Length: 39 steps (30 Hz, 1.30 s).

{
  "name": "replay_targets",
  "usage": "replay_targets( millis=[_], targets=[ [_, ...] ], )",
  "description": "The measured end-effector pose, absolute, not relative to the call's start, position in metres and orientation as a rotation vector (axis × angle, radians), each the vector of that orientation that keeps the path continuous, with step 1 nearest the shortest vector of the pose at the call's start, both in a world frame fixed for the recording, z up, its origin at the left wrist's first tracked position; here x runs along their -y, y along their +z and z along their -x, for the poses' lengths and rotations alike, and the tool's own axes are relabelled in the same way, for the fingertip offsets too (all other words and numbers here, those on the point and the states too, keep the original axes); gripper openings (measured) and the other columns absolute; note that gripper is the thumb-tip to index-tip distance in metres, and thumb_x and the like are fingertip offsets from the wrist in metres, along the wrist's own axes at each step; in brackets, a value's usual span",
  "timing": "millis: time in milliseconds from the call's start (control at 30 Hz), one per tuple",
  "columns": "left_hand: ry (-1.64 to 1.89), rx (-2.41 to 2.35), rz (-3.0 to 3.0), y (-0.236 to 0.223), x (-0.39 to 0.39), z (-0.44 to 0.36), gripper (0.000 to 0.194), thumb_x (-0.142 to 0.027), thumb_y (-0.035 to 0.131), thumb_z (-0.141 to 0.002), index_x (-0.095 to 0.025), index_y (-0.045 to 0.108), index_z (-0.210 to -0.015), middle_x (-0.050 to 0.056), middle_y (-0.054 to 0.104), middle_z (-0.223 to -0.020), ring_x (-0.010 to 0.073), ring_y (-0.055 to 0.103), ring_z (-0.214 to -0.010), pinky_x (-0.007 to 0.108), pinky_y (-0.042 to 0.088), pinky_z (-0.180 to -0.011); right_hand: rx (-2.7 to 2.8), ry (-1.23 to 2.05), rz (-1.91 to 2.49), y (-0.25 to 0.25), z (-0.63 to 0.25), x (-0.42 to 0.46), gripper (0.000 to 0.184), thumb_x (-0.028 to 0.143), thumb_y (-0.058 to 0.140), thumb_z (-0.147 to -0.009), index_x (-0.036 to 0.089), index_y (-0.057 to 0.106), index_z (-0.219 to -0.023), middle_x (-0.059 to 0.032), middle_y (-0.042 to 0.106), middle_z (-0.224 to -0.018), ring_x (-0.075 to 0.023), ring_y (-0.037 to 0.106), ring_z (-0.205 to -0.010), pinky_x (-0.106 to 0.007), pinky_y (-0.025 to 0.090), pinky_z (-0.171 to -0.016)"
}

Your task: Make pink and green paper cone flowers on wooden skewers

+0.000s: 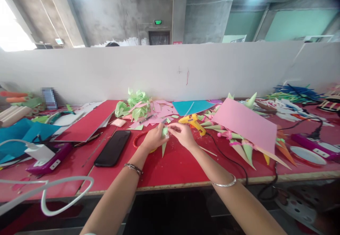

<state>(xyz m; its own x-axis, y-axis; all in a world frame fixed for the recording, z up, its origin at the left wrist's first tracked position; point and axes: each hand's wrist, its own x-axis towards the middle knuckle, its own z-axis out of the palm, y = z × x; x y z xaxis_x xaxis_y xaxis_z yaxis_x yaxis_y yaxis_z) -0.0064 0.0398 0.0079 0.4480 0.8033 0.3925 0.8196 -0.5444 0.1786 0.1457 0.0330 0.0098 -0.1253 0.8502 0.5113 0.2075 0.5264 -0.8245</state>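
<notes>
My left hand (156,137) is closed around a small light-green paper cone (164,149), its pointed end hanging down and its whitish wider end at the top. At that upper end my right hand (183,134) has thumb and forefinger pinched together; what lies between the fingertips is too small to make out. A yellow glue gun (193,122) rests on the table just beyond my right hand. Partly behind my left wrist lies a round tape roll (136,141). A black phone (113,148) is flat on the table to the left.
Several finished paper cones (247,152) lie at the right, partly under a pink sheet (248,121). Crumpled green paper (136,104), pink scraps (160,109) and a blue sheet (192,107) sit at the back. Power strips (50,160) with cords flank the red table (175,173).
</notes>
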Motion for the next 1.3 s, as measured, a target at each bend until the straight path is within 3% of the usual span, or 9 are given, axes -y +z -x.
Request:
replay_targets(
  millis=[167,533,767,967,1167,1300],
  targets=[
    [-0.659,1.47,2.629,0.006,-0.043,0.008,0.029,-0.03,0.046,-0.078,-0.014,0.038,-0.101,0.01,0.063,-0.087,0.0228,0.061,-0.076,0.029,0.043,-0.062,1.689,0.665,0.973,0.007,-0.147,-0.036,0.017,0.027,0.056,-0.071,0.016,0.065,-0.082,-0.007,0.068,-0.083,-0.0188,0.062,-0.075,-0.03,0.048,-0.07],
    [-0.706,1.476,2.625,0.004,-0.044,0.007,0.027,-0.028,0.047,-0.078,-0.015,0.038,-0.1,0.01,0.061,-0.089,0.0216,0.06,-0.079,0.029,0.043,-0.064,1.732,0.756,0.936,0.007,-0.144,-0.036,0.015,0.03,0.05,-0.074,0.017,0.056,-0.074,-0.0018,0.061,-0.072,-0.0142,0.056,-0.068,-0.025,0.044,-0.063],
    [-0.843,1.394,2.735,0.009,-0.038,0.003,0.039,-0.038,0.044,-0.08,-0.014,0.038,-0.109,0.011,0.06,-0.1,0.0211,0.059,-0.084,0.029,0.044,-0.07,1.605,0.802,0.976,0.009,-0.145,-0.037,0.017,0.031,0.053,-0.072,0.016,0.059,-0.075,-0.0025,0.063,-0.071,-0.015,0.057,-0.067,-0.026,0.044,-0.062],
    [-0.885,1.517,2.719,0.014,-0.039,0.003,0.033,-0.036,0.029,-0.087,-0.016,0.047,-0.109,0.007,0.063,-0.089,0.0198,0.06,-0.08,0.029,0.042,-0.07,1.601,0.892,0.954,0.009,-0.146,-0.038,0.017,0.027,0.056,-0.07,0.016,0.062,-0.081,-0.0049,0.066,-0.082,-0.0167,0.06,-0.077,-0.028,0.046,-0.071],
    [-0.945,1.547,2.735,0.013,-0.041,0.001,0.03,-0.035,0.029,-0.088,-0.017,0.053,-0.089,0.004,0.062,-0.074,0.0159,0.058,-0.068,0.024,0.04,-0.063,1.648,0.863,0.945,0.008,-0.146,-0.038,0.014,0.029,0.051,-0.073,0.018,0.057,-0.077,-0.0016,0.062,-0.074,-0.0144,0.057,-0.069,-0.027,0.046,-0.065],
    [-0.932,1.575,2.642,0.014,-0.042,0.0,0.03,-0.036,0.03,-0.087,-0.017,0.054,-0.089,0.004,0.062,-0.071,0.016,0.057,-0.066,0.024,0.039,-0.061,1.603,0.852,0.902,0.009,-0.145,-0.037,0.018,0.036,0.048,-0.075,0.019,0.053,-0.075,0.0004,0.057,-0.069,-0.0129,0.055,-0.066,-0.025,0.046,-0.063]
  ],
)
